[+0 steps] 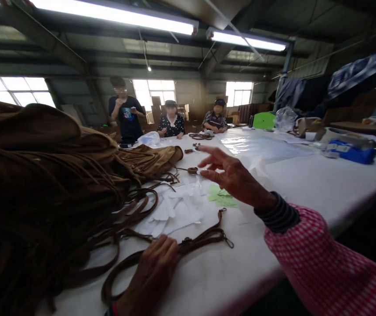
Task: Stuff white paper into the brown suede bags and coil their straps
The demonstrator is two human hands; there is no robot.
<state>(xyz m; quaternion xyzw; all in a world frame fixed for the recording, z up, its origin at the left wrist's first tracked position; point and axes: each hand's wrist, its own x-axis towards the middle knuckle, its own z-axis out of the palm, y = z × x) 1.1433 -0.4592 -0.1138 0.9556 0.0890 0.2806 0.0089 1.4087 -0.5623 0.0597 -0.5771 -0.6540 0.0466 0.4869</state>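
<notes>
My left hand (153, 272) rests closed on a brown leather strap (204, 239) with metal clips, pressing it to the white table (306, 184) near the front edge. My right hand (230, 175) is raised over the table's middle, index finger stretched out, other fingers loosely curled, and a small white piece seems pinched at its fingertips. Below it lie white paper pieces (175, 210) and a pale green sheet (221, 197). A big pile of brown suede fringed bags (49, 175) fills the left.
Three people are at the far end of the table, one standing and two seated. Clear plastic sheets (263, 147), a blue packet (352, 153), a green object (263, 120) and more straps (201, 136) lie further along the table.
</notes>
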